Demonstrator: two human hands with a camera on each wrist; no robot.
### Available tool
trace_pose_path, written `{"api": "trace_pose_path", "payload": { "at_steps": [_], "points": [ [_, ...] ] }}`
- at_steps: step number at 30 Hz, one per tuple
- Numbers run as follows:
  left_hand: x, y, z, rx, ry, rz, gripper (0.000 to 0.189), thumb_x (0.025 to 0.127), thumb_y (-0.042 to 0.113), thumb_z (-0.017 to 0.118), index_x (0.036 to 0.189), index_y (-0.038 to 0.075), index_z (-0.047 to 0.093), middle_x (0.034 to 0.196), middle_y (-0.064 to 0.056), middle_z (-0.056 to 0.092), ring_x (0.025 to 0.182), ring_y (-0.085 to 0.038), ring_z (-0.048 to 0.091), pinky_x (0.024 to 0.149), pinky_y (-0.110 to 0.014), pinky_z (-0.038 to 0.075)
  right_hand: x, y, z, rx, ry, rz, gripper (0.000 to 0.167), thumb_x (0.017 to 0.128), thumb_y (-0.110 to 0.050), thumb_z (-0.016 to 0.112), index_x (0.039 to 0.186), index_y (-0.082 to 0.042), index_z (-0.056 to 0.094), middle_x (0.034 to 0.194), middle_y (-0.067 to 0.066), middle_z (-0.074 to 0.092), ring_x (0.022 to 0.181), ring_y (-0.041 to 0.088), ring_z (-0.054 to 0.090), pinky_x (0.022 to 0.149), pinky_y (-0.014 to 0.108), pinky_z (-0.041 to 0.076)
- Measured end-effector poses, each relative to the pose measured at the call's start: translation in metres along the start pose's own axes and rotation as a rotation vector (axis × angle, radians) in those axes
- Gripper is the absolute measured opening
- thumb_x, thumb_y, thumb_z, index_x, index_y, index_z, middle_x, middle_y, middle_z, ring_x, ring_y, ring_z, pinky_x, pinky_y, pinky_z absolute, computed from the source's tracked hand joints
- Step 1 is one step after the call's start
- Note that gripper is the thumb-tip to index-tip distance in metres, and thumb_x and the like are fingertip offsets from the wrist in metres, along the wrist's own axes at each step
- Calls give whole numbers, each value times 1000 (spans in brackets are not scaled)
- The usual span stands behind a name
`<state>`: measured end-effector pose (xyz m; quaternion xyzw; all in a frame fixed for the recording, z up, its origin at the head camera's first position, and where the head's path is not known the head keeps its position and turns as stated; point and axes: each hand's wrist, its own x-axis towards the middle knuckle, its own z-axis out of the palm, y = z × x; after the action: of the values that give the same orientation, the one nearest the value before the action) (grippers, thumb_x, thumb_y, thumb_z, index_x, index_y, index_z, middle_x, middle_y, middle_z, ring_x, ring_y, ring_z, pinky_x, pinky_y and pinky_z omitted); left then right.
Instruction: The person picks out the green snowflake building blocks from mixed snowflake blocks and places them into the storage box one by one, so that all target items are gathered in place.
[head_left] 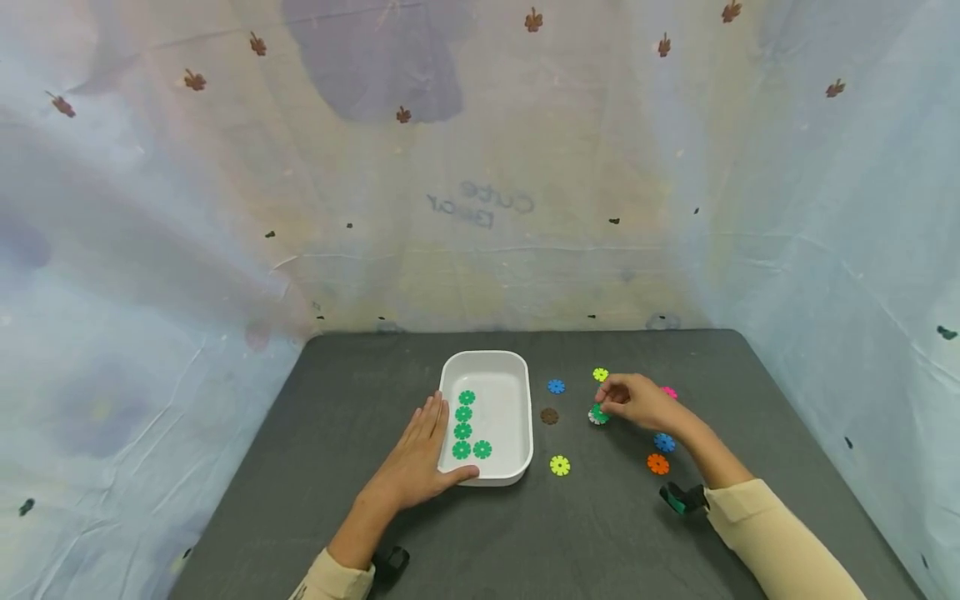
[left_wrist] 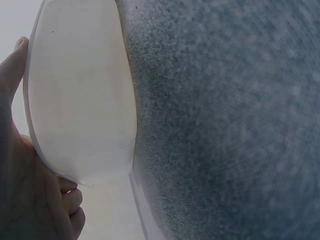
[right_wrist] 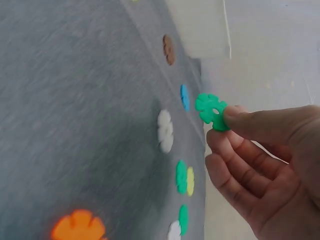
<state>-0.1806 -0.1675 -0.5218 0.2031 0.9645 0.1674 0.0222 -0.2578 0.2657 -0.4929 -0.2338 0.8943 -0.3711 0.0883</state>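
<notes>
Head view: right hand pinches green piece by edge, right of tray. Left hand rests at tray's left side, fingers straight. Risks: edge-only pinch could drop piece; uneven left-hand pressure could tip tray, sliding green discs inside.

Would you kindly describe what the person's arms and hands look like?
The left sleeve and right sleeve are cream, the left with small dark marks. The left wrist device and right wrist device are black, the latter with a green patch. The left hand and right hand wear no gloves.
</notes>
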Motion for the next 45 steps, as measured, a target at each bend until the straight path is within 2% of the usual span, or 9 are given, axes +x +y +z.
{"api": "trace_pose_path", "payload": {
  "at_steps": [3,7,13,19,21,31,37,45],
  "points": [
    [0,-1,1,4,-2,-1,128,90,80,66,171,-1,9,180,-18,0,167,-31,2,135,-50,9,7,-6,1,4,5,-19,6,102,-4,73,108,-5,73,99,2,72,90,19,68,76,30,58],
    [0,-1,1,5,-1,3,128,90,80,66,171,-1,8,180,-18,0,167,-31,2,135,-50,9,17,-17,2,28,-4,-51,7,103,-7,73,110,-7,74,102,3,73,93,19,69,82,34,59],
    [1,1,-1,0,1,13,128,91,79,67,171,0,5,180,-19,0,167,-33,3,135,-51,10,35,-36,5,78,-42,-100,11,104,-7,72,115,-4,74,105,7,73,98,27,71,89,38,60],
    [0,2,-2,-4,-8,2,127,90,78,67,171,-1,9,180,-18,0,167,-31,3,135,-50,10,54,-55,14,161,-100,-146,14,103,-5,72,117,-2,73,106,10,74,102,42,70,88,32,60],
    [0,2,-2,0,-10,-4,127,90,79,67,171,-1,9,180,-17,0,167,-31,3,135,-50,10,61,-61,19,177,-122,-160,14,103,-5,73,116,-3,74,106,10,74,103,42,70,88,31,60],
    [2,0,-1,22,-21,-13,128,91,82,63,171,1,5,180,-16,-1,167,-30,2,135,-50,10,96,-82,49,153,-218,-229,9,104,-5,71,112,-4,75,101,3,74,91,15,70,84,31,60],
    [1,0,-1,18,-16,-5,128,91,81,64,171,-1,8,180,-18,0,167,-31,2,135,-52,10,110,-94,68,115,-256,-260,8,103,-1,71,110,-2,75,99,7,74,89,14,70,83,29,60],
    [1,-2,0,28,-8,0,127,92,80,64,171,-1,8,180,-18,-2,167,-31,2,135,-52,11,126,-105,85,56,-318,-223,8,101,1,72,107,-2,76,96,5,75,87,11,70,80,25,59]
  ]
}}
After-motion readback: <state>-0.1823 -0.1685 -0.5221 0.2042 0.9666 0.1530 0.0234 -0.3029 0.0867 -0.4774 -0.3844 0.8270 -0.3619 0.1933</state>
